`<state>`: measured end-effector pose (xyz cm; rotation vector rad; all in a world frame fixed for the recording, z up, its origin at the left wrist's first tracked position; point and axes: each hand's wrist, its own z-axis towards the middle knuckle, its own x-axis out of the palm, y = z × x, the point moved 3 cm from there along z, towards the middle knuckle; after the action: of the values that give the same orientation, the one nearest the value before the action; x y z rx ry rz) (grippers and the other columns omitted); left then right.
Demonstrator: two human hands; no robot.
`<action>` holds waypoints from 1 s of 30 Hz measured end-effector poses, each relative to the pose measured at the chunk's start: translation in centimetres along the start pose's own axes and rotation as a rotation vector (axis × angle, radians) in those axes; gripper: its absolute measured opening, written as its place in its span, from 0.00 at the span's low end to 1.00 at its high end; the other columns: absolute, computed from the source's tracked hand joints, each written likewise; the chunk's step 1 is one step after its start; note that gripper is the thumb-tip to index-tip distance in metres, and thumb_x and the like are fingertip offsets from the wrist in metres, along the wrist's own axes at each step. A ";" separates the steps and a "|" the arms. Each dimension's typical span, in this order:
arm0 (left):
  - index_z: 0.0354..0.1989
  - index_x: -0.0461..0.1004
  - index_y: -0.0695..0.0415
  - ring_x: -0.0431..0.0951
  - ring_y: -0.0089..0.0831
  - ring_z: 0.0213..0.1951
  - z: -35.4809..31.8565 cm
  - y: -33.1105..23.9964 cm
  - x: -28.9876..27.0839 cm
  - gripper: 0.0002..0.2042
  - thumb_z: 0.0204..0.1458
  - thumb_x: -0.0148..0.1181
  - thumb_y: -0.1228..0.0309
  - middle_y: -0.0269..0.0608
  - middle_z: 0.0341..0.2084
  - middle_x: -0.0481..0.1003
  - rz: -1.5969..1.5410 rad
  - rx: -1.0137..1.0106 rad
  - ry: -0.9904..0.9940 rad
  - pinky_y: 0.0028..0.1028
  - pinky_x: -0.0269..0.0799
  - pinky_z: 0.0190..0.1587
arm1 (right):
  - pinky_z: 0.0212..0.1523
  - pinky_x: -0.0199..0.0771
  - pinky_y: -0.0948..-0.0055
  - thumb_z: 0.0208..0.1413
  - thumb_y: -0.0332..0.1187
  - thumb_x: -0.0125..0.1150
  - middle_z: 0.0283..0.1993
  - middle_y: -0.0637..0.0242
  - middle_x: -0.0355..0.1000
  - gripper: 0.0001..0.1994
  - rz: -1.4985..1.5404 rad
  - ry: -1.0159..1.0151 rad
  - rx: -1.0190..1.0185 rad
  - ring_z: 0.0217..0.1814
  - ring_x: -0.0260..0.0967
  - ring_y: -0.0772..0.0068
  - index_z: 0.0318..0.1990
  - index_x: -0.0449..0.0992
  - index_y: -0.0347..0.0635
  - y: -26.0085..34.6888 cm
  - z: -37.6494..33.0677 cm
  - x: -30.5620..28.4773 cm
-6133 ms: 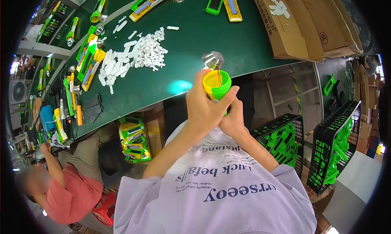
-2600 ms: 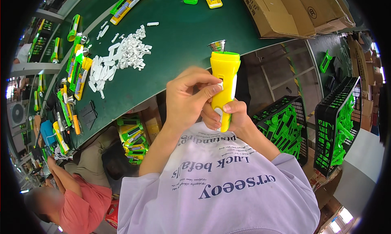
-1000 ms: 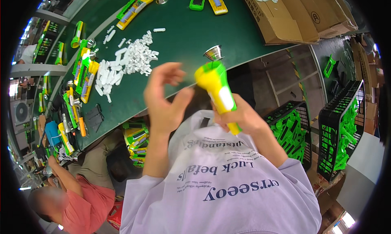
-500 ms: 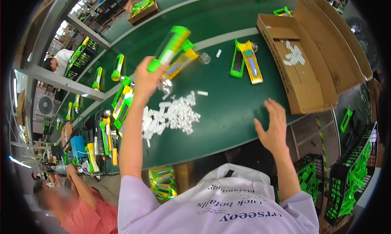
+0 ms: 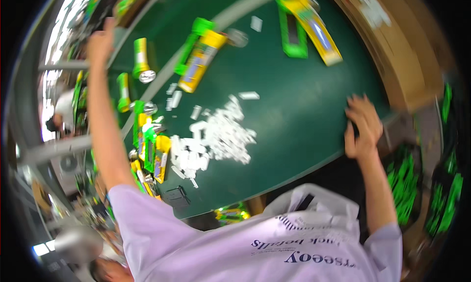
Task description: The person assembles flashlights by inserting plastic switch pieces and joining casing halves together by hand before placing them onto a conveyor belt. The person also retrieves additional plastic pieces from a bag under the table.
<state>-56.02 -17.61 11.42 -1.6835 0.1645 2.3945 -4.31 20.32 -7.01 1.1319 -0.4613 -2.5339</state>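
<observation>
My left hand (image 5: 100,45) is stretched out to the far left, beside the metal frame. Its fingers are smeared by motion, and no flashlight can be made out in it. Two green and yellow flashlights, one nearer (image 5: 141,61) and one behind (image 5: 123,92), stand to the right of that forearm. At the table's right edge, my right hand (image 5: 363,127) hovers open and holds nothing. Small white plastic pieces (image 5: 223,134) lie heaped mid-table. Beyond them lies a yellow flashlight body with a green frame (image 5: 201,61); a similar pair (image 5: 314,29) lies farther right.
A cardboard box (image 5: 407,61) stands along the right side. More green and yellow flashlight parts (image 5: 149,144) crowd the table's left edge, near a dark flat piece (image 5: 177,197). Green parts fill crates (image 5: 405,184) at lower right. A co-worker (image 5: 110,269) is at lower left.
My left hand has swung far left, and the flashlight it held no longer shows in it. My right hand has shifted right. The whole view has turned and come nearer the table.
</observation>
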 end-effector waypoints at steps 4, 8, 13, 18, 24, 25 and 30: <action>0.60 0.72 0.54 0.77 0.31 0.40 -2.0 -15.1 -3.6 0.34 0.59 0.43 0.38 0.38 0.50 0.77 -0.288 0.339 0.133 0.29 0.70 0.44 | 0.42 0.77 0.62 0.39 0.28 0.60 0.39 0.65 0.78 0.11 -0.093 -0.076 0.018 0.44 0.76 0.58 0.34 0.78 0.44 -1.4 0.6 0.7; 0.61 0.70 0.55 0.77 0.32 0.43 -25.7 -30.5 -6.6 0.24 0.57 0.60 0.59 0.41 0.52 0.76 -0.282 0.994 0.485 0.32 0.71 0.47 | 0.44 0.72 0.59 0.41 0.30 0.58 0.33 0.56 0.71 0.08 0.119 -0.171 -0.010 0.43 0.69 0.53 0.29 0.71 0.38 -0.2 1.8 0.7; 0.54 0.73 0.61 0.77 0.48 0.43 -47.4 -31.7 -3.4 0.23 0.48 0.67 0.71 0.50 0.45 0.75 -0.436 1.414 0.580 0.38 0.74 0.45 | 0.44 0.71 0.57 0.48 0.26 0.58 0.34 0.53 0.73 0.08 0.164 -0.565 0.342 0.38 0.72 0.49 0.37 0.75 0.35 -3.0 -9.8 -6.7; 0.48 0.75 0.61 0.76 0.48 0.39 -61.5 -25.4 2.4 0.16 0.49 0.64 0.72 0.48 0.40 0.75 -0.563 0.578 0.964 0.39 0.73 0.42 | 0.48 0.71 0.60 0.48 0.28 0.60 0.44 0.61 0.75 0.10 -0.152 -0.175 0.898 0.48 0.71 0.55 0.40 0.76 0.41 -2.3 -26.7 -9.5; 0.38 0.77 0.58 0.76 0.44 0.32 -67.8 -28.1 6.7 0.08 0.49 0.63 0.74 0.45 0.34 0.74 -0.312 0.712 0.471 0.36 0.71 0.32 | 0.66 0.58 0.52 0.50 0.36 0.64 0.69 0.52 0.57 0.29 -0.022 0.208 0.953 0.70 0.54 0.48 0.62 0.67 0.43 -3.1 -30.6 -11.1; 0.35 0.77 0.58 0.76 0.42 0.31 -67.0 -28.5 7.1 0.05 0.49 0.62 0.75 0.43 0.33 0.74 -0.314 0.650 0.499 0.36 0.71 0.32 | 0.67 0.57 0.51 0.50 0.37 0.63 0.69 0.52 0.57 0.29 0.008 0.210 0.955 0.70 0.54 0.48 0.62 0.66 0.43 -3.4 -30.1 -10.2; 0.31 0.76 0.58 0.76 0.36 0.26 -65.3 -29.0 8.7 0.02 0.52 0.60 0.73 0.39 0.29 0.75 -0.400 0.584 0.734 0.33 0.71 0.27 | 0.67 0.55 0.51 0.50 0.39 0.63 0.68 0.52 0.58 0.30 0.031 0.250 1.001 0.71 0.53 0.49 0.62 0.66 0.44 -5.2 -29.9 -8.9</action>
<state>7.78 -2.20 -18.22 -1.9478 0.5169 1.2036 23.10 23.92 -22.27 1.6728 -1.7527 -2.0473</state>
